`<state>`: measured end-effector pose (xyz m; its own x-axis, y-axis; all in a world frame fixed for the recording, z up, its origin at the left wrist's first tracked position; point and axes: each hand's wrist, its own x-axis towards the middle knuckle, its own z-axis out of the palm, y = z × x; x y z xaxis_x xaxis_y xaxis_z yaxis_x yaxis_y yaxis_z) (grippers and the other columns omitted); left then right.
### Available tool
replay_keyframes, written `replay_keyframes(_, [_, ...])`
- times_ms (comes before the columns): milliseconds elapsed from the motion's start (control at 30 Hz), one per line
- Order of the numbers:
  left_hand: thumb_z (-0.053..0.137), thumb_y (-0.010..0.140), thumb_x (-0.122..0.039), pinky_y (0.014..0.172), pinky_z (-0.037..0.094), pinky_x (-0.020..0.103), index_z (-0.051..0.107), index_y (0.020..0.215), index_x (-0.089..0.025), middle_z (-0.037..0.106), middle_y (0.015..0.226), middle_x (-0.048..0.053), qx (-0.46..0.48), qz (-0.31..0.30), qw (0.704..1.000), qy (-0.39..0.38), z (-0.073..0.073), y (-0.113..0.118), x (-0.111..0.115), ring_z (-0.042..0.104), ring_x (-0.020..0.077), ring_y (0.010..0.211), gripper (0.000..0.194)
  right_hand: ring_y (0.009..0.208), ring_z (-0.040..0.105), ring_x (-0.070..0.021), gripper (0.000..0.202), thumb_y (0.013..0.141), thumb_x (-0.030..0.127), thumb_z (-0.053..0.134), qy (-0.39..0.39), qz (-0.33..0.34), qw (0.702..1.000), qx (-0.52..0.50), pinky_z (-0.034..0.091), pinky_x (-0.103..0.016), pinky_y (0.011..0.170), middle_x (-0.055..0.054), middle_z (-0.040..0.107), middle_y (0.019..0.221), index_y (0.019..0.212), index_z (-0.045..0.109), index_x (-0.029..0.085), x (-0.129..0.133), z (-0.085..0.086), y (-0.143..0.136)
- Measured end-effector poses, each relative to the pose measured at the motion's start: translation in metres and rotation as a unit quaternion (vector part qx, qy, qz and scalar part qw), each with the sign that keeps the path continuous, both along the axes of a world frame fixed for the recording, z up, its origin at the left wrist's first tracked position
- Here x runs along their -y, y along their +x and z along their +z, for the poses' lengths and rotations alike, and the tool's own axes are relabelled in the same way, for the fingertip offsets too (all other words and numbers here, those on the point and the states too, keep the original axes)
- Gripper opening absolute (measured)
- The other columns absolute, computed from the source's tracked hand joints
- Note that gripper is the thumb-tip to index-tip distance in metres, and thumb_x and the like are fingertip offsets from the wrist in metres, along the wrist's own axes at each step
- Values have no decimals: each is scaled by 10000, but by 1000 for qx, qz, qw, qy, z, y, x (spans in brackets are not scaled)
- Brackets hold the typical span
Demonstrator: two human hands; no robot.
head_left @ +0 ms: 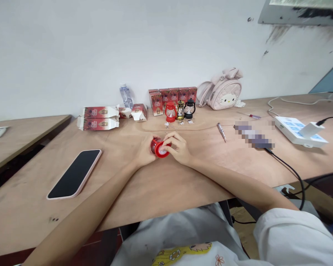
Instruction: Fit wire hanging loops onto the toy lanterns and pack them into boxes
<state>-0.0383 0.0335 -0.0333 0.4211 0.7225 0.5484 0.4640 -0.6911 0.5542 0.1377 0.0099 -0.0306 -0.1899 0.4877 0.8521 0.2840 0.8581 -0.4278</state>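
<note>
A small red toy lantern [154, 146] lies tipped over in my left hand [145, 153], its round base turned towards me. The fingers of that hand are wrapped round the lantern's body. My right hand [179, 149] is bent over the base, thumb and fingertips drawn together at the pale disc [163, 149] inside the red rim. Whether anything small sits between those fingertips is hidden. Beyond my hands stand a red lantern [170, 112], a bronze-coloured lantern [180, 111] and a black lantern [189, 109], with small loose bits in front of them.
Red boxes [174, 96] line the wall, with opened boxes [101, 118] and a bottle [125, 96] to their left. A pink bag [226, 92], screwdriver [221, 132], blurred-out device [254, 136] on a cable and power strip [296, 131] lie right. A phone [74, 174] lies left.
</note>
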Motion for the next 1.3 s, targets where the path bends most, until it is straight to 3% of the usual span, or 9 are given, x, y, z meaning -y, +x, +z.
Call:
replay_keyframes(400, [684, 633, -252, 764, 504, 387, 480, 997, -231, 598, 954, 39, 4, -2, 1000, 3, 2, 2, 3, 596, 207, 846, 417, 825, 568, -156, 191, 880, 346, 582, 32, -39, 999, 18, 484, -317, 772, -42, 581, 854, 765, 638, 204, -1, -4, -2])
replay_keyframes(767, [677, 644, -292, 734, 497, 373, 484, 961, -221, 589, 927, 40, 4, -12, 1000, 21, 3, 1, 3, 587, 196, 815, 379, 813, 557, -160, 185, 884, 330, 574, 107, -15, 992, 72, 475, -323, 751, -56, 599, 889, 760, 631, 205, -7, -7, 3])
replay_keyframes(933, [666, 638, -274, 736, 497, 373, 480, 959, -220, 586, 918, 36, 12, -14, 1000, 16, 3, 1, 2, 582, 192, 806, 374, 850, 571, -173, 98, 885, 258, 551, 153, 8, 983, 100, 482, -341, 765, -75, 617, 954, 869, 631, 205, -6, -2, 8])
replay_keyframes(1300, [662, 641, -310, 719, 491, 364, 479, 959, -231, 586, 905, 34, 2, -10, 1000, 19, 5, 1, 3, 580, 195, 800, 375, 884, 590, -192, 53, 864, 238, 563, 127, 21, 986, 103, 477, -362, 786, -82, 616, 975, 851, 605, 209, -5, -2, 9])
